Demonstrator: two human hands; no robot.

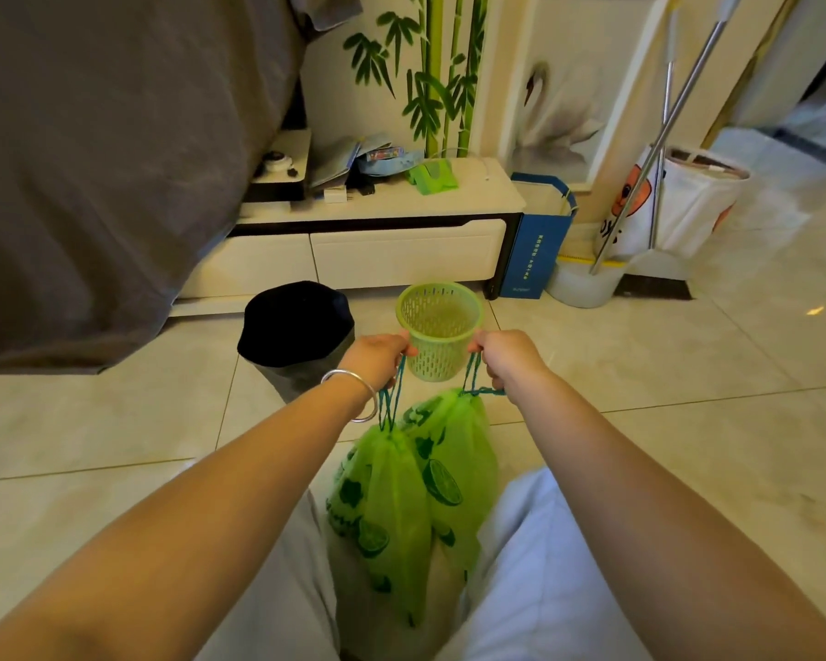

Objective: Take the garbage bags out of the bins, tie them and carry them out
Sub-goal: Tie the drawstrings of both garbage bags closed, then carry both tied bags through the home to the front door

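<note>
Green bags [401, 498], thin, soft and seemingly light, hang by drawstrings [391, 398] pinched in left hand [377, 357] and right hand [509, 357], the sensible hold.

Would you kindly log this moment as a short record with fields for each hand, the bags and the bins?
left hand: left hand grips the drawstring of the left green bag
right hand: right hand grips the drawstring of the right green bag
bags: both cinched, hanging between the knees
green basket bin: on floor, unlined
grey bin: black liner in place
</note>
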